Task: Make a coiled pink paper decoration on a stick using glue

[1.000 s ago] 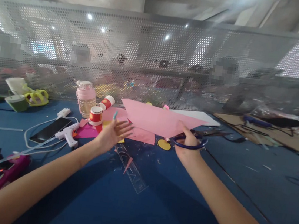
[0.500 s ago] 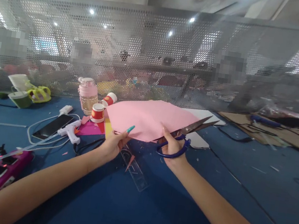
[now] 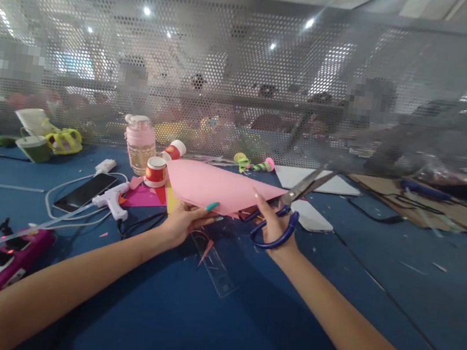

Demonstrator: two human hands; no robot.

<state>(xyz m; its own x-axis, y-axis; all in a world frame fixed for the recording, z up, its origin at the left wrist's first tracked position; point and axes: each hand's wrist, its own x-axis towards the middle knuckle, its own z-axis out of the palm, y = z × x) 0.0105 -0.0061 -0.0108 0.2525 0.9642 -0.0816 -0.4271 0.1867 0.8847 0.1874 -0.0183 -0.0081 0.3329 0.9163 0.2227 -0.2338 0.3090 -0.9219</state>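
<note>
A sheet of pink paper (image 3: 218, 185) is held up above the blue table, its surface bent into a curve. My left hand (image 3: 184, 223) pinches its lower edge, thumb on top. In my right hand (image 3: 275, 231) is a pair of scissors (image 3: 301, 190) with dark blue handles, blades apart and pointing up and to the right, beside the paper's right end. Some of that hand's fingers are hidden behind the paper and handles. Below the paper a clear ruler (image 3: 217, 269) lies on the table with a small pink scrap (image 3: 206, 251) on it.
Left of the paper stand a pink bottle (image 3: 139, 146) and red paper cups (image 3: 155, 173). A white glue gun (image 3: 113, 201), a phone (image 3: 85, 193) and a magenta power strip (image 3: 5, 264) lie at left. White boards (image 3: 315, 181) and cardboard (image 3: 382, 191) are at right, before a perforated metal screen (image 3: 236, 41).
The pink paper has tilted and curled, now looking narrower, and uncovers green and pink twisted pieces behind it. The scissors point more steeply upward. The view has shifted slightly.
</note>
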